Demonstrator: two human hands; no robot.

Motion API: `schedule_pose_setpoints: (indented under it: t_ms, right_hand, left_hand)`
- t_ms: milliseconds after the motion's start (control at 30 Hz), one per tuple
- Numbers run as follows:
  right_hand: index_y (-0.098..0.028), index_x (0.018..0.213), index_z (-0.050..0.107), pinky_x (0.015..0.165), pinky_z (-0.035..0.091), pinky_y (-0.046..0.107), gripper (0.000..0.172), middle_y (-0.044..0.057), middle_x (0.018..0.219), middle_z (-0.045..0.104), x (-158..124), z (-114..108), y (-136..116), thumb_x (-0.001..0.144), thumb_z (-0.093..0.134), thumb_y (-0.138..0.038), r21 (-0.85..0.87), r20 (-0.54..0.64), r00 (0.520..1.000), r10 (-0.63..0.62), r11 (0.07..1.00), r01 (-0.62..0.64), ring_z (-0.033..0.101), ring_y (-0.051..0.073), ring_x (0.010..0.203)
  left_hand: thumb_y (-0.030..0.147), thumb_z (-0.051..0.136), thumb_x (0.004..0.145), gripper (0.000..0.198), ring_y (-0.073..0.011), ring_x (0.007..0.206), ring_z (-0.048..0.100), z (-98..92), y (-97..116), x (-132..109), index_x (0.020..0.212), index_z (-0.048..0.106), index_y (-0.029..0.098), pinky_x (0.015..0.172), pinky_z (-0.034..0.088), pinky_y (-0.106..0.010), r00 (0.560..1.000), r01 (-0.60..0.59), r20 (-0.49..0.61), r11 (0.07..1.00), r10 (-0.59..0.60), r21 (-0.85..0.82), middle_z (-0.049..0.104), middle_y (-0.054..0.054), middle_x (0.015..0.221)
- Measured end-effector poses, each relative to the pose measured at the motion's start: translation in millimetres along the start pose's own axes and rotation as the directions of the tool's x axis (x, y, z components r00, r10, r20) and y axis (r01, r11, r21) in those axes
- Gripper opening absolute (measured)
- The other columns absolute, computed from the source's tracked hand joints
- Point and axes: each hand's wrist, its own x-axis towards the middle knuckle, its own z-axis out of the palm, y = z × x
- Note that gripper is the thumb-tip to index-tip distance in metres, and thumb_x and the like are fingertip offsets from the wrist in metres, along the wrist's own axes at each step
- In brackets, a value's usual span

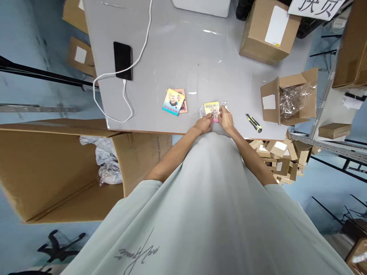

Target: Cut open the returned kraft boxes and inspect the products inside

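Note:
A small booklet [212, 107] with a yellow and pink cover lies near the table's front edge, with clear plastic wrap [202, 111] around it. My left hand [204, 124] is closed on its lower left part, fingertips on the cover. At its right side, my right hand [226, 118] is closed, with bent fingers pinching the booklet's edge and perhaps the wrap. Left of my hands, a yellow and blue booklet [173, 102] overlaps an orange-pink one [183, 107]. A yellow and black box cutter [254, 123] rests to the right.
An open carton [271, 102] holding clear plastic stands at the table's right, below a closed carton [265, 32]. A black phone [123, 61] with a white cable [145, 42] lies at left. A large open box [146, 152] adjoins the table's front left edge.

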Motion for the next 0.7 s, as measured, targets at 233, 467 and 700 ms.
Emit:
schedule_pose_setpoints:
  t_ms: [233,467,700]
  right_hand:
    - [-0.020,0.169,0.054,0.102,0.062,0.039,0.081,0.000,0.095,0.077,41.9,-42.7,35.3,0.091,0.076,-0.027,0.258,-0.125,0.990,0.066,0.966,-0.032,0.076,0.024,0.092]
    - [-0.020,0.124,0.075,0.099,0.063,0.038,0.060,0.004,0.109,0.081,31.3,-34.6,28.0,0.077,0.100,-0.046,0.165,0.239,0.970,0.040,0.983,-0.081,0.077,0.024,0.100]
    - [-0.024,0.121,0.069,0.109,0.061,0.046,0.038,0.012,0.138,0.076,2.3,-9.6,27.0,0.094,0.085,-0.045,-0.025,0.139,0.990,-0.005,1.000,0.009,0.073,0.031,0.126]
  left_hand:
    - [0.012,0.057,0.097,0.082,-0.0339,0.181,0.031,4.6,8.1,-2.0,0.179,0.046,0.005,0.147,0.034,-0.047,0.998,-0.002,0.070,0.990,-0.008,0.139,0.032,-0.023,0.193]
    - [0.009,0.061,0.103,0.080,-0.0398,0.173,0.043,-7.7,34.8,0.3,0.180,0.044,0.020,0.132,0.055,-0.050,0.992,0.077,0.084,0.971,-0.098,0.228,0.041,-0.023,0.185]
    - [0.019,0.068,0.104,0.090,-0.0418,0.167,0.048,-13.0,50.3,1.6,0.186,0.033,0.023,0.126,0.058,-0.049,0.980,0.138,0.106,0.958,-0.169,0.251,0.044,-0.025,0.176]
